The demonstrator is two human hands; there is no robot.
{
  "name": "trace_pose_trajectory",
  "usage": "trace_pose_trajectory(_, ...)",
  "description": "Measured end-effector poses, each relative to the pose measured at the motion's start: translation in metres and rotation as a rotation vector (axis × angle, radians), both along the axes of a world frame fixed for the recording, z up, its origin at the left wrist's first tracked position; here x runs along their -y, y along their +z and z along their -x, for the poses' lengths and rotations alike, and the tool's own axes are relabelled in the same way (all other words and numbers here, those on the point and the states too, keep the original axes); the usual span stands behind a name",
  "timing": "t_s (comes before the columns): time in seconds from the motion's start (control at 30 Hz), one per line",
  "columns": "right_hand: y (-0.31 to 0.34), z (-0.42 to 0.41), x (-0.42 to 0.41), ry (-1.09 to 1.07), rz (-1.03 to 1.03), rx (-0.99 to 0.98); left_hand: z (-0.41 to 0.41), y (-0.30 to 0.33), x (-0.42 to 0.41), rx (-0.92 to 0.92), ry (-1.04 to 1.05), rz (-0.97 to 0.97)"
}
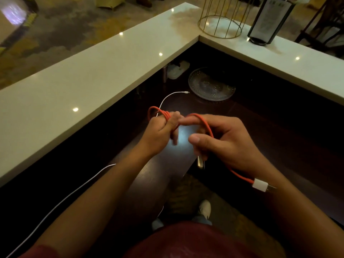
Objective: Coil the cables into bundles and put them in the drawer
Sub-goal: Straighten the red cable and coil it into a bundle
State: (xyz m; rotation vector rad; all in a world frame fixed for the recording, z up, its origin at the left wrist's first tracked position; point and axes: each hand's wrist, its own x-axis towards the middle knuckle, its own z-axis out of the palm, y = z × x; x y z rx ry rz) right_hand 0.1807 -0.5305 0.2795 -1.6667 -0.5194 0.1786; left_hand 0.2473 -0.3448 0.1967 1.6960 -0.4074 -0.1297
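An orange cable runs between both hands above a dark wooden desk. My left hand is closed on several orange loops that stick up past its fingers. My right hand pinches the free length of the same cable, which drapes over its index finger. The cable's white USB plug hangs below my right wrist. A white cable lies on the desk, from the lower left up behind my left hand to its small plug. No drawer is visible.
A cream L-shaped counter top rises behind the desk on the left and the far right. A glass dish sits in the desk's corner. A gold wire stand and a dark bottle stand on the counter.
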Motion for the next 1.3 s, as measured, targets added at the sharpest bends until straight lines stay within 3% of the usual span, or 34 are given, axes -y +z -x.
trace_pose_trajectory(0.1,0.004,-0.004,0.009,0.075,0.103,-0.021,0.009,0.013,-0.001,-0.05,-0.092,0.105)
trace_pose_trajectory(0.17,0.007,-0.003,0.015,0.141,0.168,-0.044,0.011,0.016,-0.008,-0.038,-0.156,0.072)
trace_pose_trajectory(0.33,0.018,-0.004,0.029,0.104,0.411,0.134,0.005,0.004,-0.019,0.095,-0.199,-0.318)
trace_pose_trajectory(0.4,0.019,-0.002,0.023,0.105,0.404,0.187,0.003,-0.005,-0.016,0.078,-0.242,-0.389)
trace_pose_trajectory(0.53,0.018,-0.001,0.009,0.144,0.295,0.182,-0.001,-0.018,-0.007,-0.014,-0.359,-0.347)
trace_pose_trajectory(0.67,0.018,-0.003,0.008,0.237,0.326,0.076,-0.005,-0.027,-0.004,-0.024,-0.183,-0.277)
trace_pose_trajectory(0.8,0.028,-0.001,0.02,0.324,0.314,0.005,-0.01,-0.039,-0.016,0.029,-0.106,-0.491)
trace_pose_trajectory(0.93,0.032,-0.005,0.032,0.161,0.327,0.165,-0.009,-0.045,-0.024,-0.067,-0.121,-0.583)
trace_pose_trajectory(1.03,0.024,-0.014,0.028,0.059,0.186,0.169,0.001,-0.032,-0.015,-0.137,-0.213,-0.467)
trace_pose_trajectory(1.17,0.015,-0.04,0.024,-0.09,-0.024,0.12,0.028,0.016,0.009,-0.052,-0.52,-0.366)
trace_pose_trajectory(1.3,0.006,-0.056,0.014,-0.261,-0.127,0.072,0.049,0.067,0.022,-0.142,-0.671,-0.058)
